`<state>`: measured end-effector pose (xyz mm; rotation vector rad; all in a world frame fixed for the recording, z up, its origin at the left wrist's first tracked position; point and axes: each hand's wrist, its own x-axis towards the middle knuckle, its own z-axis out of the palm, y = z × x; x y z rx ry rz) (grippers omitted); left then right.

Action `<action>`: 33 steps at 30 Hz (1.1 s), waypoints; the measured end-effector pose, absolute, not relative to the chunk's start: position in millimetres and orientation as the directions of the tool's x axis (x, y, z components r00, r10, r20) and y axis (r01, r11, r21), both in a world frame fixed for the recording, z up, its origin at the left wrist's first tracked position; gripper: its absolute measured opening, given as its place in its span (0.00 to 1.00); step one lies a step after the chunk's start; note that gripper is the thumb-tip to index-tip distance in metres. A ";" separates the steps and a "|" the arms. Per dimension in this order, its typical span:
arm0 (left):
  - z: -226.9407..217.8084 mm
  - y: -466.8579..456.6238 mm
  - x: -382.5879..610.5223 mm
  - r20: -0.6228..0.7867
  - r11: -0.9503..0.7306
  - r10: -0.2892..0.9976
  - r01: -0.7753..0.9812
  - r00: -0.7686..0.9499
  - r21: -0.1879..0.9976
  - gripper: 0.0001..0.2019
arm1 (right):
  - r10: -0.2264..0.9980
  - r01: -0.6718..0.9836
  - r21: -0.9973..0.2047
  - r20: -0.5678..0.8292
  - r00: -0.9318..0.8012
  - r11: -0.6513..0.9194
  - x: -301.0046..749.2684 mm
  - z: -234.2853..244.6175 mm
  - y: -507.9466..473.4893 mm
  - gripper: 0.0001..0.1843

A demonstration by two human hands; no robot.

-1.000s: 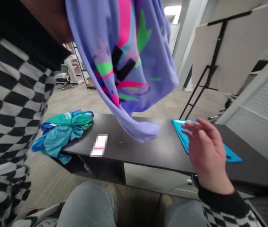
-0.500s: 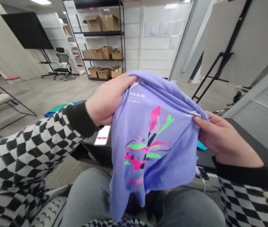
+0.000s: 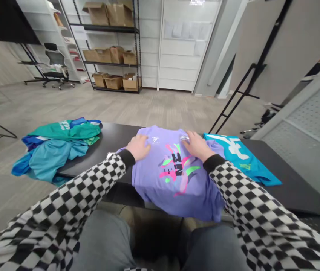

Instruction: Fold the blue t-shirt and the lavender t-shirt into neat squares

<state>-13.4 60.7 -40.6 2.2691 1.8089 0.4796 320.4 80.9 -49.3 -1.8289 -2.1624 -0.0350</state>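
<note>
A purple T-shirt with a pink, green and black print lies front up on the black table, its lower hem hanging over the near edge above my lap. My left hand rests on the shirt's left shoulder with fingers curled into the cloth. At the right shoulder, near the collar, my right hand pinches the fabric. Both arms wear black-and-white checked sleeves.
A bright blue T-shirt lies flat on the table just right of the purple one. A heap of teal and blue shirts sits at the table's left end. Behind stand a shelf rack with cardboard boxes, an office chair and a black easel stand.
The purple shirt, held up in the air before my chest, has come down and now lies spread on the table, with both hands still at its shoulders.
</note>
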 end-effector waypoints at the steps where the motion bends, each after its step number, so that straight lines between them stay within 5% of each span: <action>1: -54.5 45.4 -12.8 0.137 -0.342 0.940 0.887 0.314 0.310 0.28 | 0.951 0.956 -0.165 0.236 -0.200 0.242 325.9 -61.3 68.4 0.33; 7: -105.8 -10.8 -22.1 -0.028 -0.470 0.875 0.861 0.484 0.194 0.45 | 0.955 0.950 -0.099 -0.003 -0.296 0.295 354.2 -105.2 11.9 0.43; 15: -72.8 0.7 -70.5 -0.106 -0.498 0.847 0.847 0.521 0.186 0.47 | 0.945 0.941 -0.083 0.005 -0.328 0.328 322.3 -107.1 -13.8 0.46; 19: -57.9 -20.9 -113.6 0.170 -0.158 0.975 0.983 0.141 0.094 0.45 | 0.959 0.957 -0.075 0.011 -0.282 0.282 312.8 -108.7 -17.3 0.46; 22: -65.2 -44.3 -134.3 0.112 0.131 0.985 0.991 -0.134 0.039 0.58 | 0.964 0.961 -0.073 0.025 -0.264 0.265 309.1 -109.9 -13.5 0.46; 33: -82.8 -20.7 -152.5 0.052 0.221 0.973 0.973 -0.224 0.059 0.56 | 0.964 0.962 -0.067 -0.002 -0.264 0.264 304.0 -106.6 -6.0 0.47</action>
